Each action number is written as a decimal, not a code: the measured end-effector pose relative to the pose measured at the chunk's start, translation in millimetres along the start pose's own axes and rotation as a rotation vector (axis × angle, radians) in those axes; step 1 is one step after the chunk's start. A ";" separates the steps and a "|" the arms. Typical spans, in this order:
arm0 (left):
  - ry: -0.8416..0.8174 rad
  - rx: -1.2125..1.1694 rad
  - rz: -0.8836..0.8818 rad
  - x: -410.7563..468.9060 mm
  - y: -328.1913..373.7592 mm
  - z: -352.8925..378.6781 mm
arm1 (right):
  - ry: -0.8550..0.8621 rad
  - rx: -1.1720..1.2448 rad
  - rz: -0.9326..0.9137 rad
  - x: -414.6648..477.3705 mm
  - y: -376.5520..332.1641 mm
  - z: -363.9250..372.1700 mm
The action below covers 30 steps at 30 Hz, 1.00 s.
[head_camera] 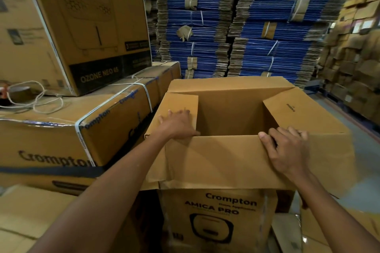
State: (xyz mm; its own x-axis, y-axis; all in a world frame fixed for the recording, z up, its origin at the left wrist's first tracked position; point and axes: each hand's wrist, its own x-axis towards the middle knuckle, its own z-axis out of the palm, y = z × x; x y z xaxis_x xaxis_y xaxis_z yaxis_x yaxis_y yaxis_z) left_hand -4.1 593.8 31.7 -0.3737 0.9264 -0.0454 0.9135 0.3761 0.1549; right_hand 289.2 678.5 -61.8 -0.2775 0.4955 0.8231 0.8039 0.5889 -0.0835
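Note:
A brown cardboard box (230,209) printed "Crompton AMICA PRO" stands open in front of me, its inside dark and seemingly bare. My left hand (177,124) lies flat with spread fingers on the left flap (174,104). My right hand (286,150) rests at the right end of the near flap (216,160), fingers curled over the edge where it meets the right flap (302,111). The far flap (228,83) stands up behind the opening.
Strapped Crompton cartons (61,129) are stacked at the left, with an "OZONE NEO 65" box (86,26) on top and loose string (37,98) beside it. Bundles of flat blue cartons (236,26) rise behind. Shelves of brown boxes (353,57) line the right, beside grey floor.

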 end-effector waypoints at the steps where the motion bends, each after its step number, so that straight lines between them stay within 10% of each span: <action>1: 0.068 -0.090 0.019 -6.0 -0.9 -5.0 | 0.001 0.003 0.003 0.1 0.0 -1.1; 5: 0.430 -0.585 0.088 -38.6 -10.8 -25.4 | -0.020 0.013 0.001 -0.2 -1.8 -2.7; 11: 0.929 -0.709 -0.046 -57.3 -55.4 -28.3 | -0.021 -0.016 -0.013 -0.4 -3.6 -3.7; 21: 0.504 -1.553 -0.670 -43.2 -81.1 39.8 | -0.083 -0.022 0.029 -0.1 -8.3 -9.3; 30: 0.535 -1.225 -0.553 -40.0 -67.8 48.5 | -0.640 -0.089 0.210 40.6 -24.0 -44.2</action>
State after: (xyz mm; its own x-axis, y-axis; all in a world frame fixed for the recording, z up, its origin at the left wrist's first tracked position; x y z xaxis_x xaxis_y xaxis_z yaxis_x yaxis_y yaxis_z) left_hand -43.3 532.1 -24.9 -0.8917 0.4494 -0.0534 0.0286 0.1737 0.9844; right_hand 281.9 656.3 -1.5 -0.3453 0.8903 0.2970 0.9074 0.3975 -0.1366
